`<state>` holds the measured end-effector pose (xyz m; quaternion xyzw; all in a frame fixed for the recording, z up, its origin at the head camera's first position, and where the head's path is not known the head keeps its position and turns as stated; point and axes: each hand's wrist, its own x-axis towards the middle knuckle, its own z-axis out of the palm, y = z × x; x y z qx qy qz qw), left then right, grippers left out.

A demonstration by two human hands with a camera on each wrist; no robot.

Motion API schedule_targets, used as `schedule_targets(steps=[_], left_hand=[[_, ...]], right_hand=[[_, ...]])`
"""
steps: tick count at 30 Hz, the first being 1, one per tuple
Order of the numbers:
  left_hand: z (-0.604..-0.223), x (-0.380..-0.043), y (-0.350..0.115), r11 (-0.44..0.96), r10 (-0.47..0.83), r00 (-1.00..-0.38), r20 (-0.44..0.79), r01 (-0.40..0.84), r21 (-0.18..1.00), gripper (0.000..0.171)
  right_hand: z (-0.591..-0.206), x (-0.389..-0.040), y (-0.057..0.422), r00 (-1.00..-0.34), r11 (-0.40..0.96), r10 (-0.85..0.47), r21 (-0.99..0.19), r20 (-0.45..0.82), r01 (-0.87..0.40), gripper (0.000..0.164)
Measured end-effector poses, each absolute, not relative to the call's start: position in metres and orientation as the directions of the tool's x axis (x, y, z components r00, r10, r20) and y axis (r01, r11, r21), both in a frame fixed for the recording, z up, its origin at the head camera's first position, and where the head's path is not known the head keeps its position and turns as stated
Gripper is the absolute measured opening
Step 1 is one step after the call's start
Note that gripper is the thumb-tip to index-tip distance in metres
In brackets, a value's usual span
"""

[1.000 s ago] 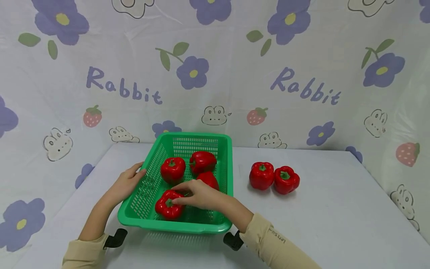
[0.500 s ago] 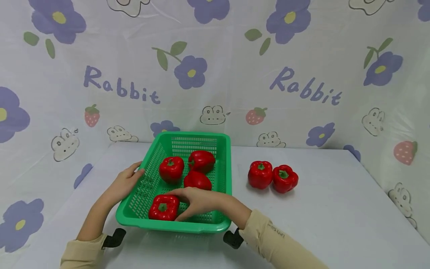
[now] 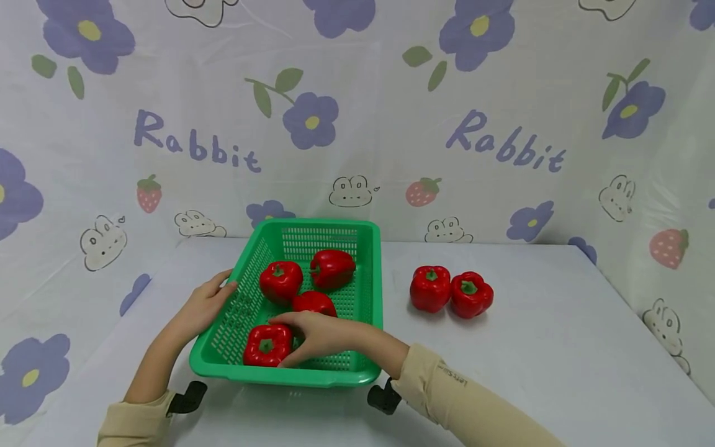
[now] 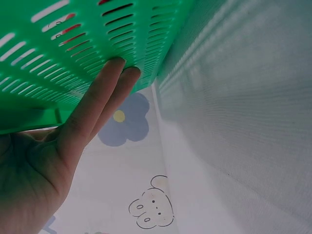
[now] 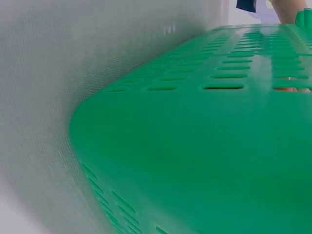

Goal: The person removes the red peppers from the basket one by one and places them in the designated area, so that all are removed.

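A green plastic basket [image 3: 373,298] with slotted walls stands on the white table, with several red bell peppers in it. My left hand [image 3: 203,308] holds its left rim; in the left wrist view the fingers [image 4: 97,95] lie straight along the outside of the wall. Inside the basket, my right hand [image 3: 321,338] has thumb and fingers around the right side of the front-left bell pepper [image 3: 259,344], whose green stem faces up. Just behind that hand lies another bell pepper [image 3: 313,302], partly covered by it. The right wrist view shows mostly the basket's outer wall [image 5: 195,141], hiding that hand.
Towards the basket's back sit an upright bell pepper [image 3: 279,282] and one on its side [image 3: 333,270]. Two more, a left one [image 3: 430,288] and a right one [image 3: 472,295], stand side by side on the table right of the basket. A patterned curtain [image 3: 357,124] hangs behind.
The front-left bell pepper has moved slightly left and now sits stem up, with my right hand at its right side. The pepper behind has shifted left. My left hand stays on the rim.
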<state>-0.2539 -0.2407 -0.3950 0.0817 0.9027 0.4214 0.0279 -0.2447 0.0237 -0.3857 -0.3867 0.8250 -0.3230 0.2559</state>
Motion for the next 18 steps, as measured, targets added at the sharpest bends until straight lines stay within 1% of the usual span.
schedule_targets(steps=[3,6,13,18], left_hand=[[-0.3952,-0.2547,-0.2403,0.636,0.171,-0.985,0.02,0.126,0.761,0.057],[-0.3951,-0.2546,-0.2407,0.634,0.171,-0.985,0.02,0.126,0.763,0.058],[-0.3946,-0.254,-0.2406,0.629,0.174,-0.985,0.022,0.128,0.767,0.057],[-0.3945,-0.2535,-0.2393,0.634,0.168,-0.986,0.019,0.123,0.764,0.058]], right_hand=[[-0.3852,-0.2445,0.0224,-0.577,0.503,-0.796,-0.73,-0.183,-0.463,0.071],[-0.3851,-0.2446,0.0213,-0.569,0.491,-0.802,-0.743,-0.183,-0.454,0.07],[-0.3865,-0.2464,0.0212,-0.556,0.432,-0.821,-0.778,-0.131,-0.456,0.064],[-0.3861,-0.2463,0.0234,-0.562,0.402,-0.819,-0.816,-0.116,-0.416,0.062]])
